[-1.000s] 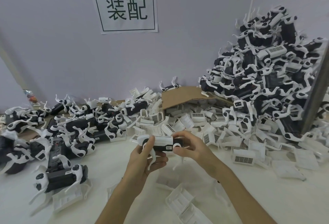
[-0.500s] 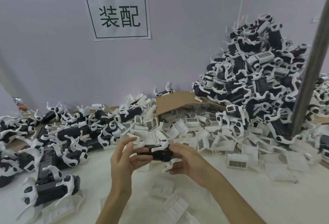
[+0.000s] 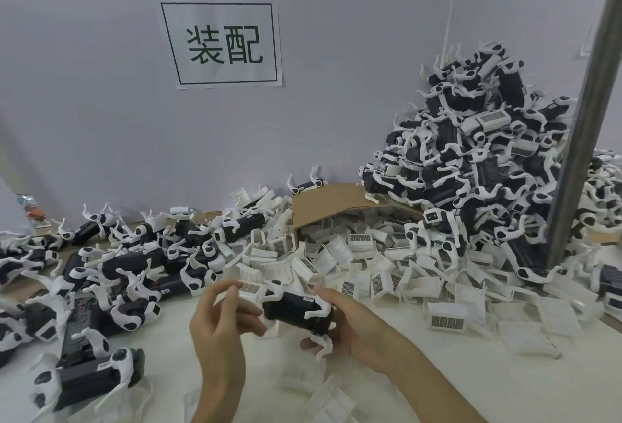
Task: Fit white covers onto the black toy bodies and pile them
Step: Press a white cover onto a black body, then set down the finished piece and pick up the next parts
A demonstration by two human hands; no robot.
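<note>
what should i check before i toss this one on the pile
1. Grip: ok, the right hand has its fingers curled round the black toy body.
2. Cover seated on it: cannot tell, its black side faces the camera.
3. Left hand off the toy: cannot tell, its fingers sit close to the toy's end.
4. Way to the finished pile: not ok, a grey pole stands in front of part of it.
5. Loose covers at hand for the next one: ok.

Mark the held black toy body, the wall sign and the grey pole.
black toy body (image 3: pixel 293 315): head view, black side.
wall sign (image 3: pixel 223 44): head view, printed middle.
grey pole (image 3: pixel 582 140): head view, mid shaft.
</note>
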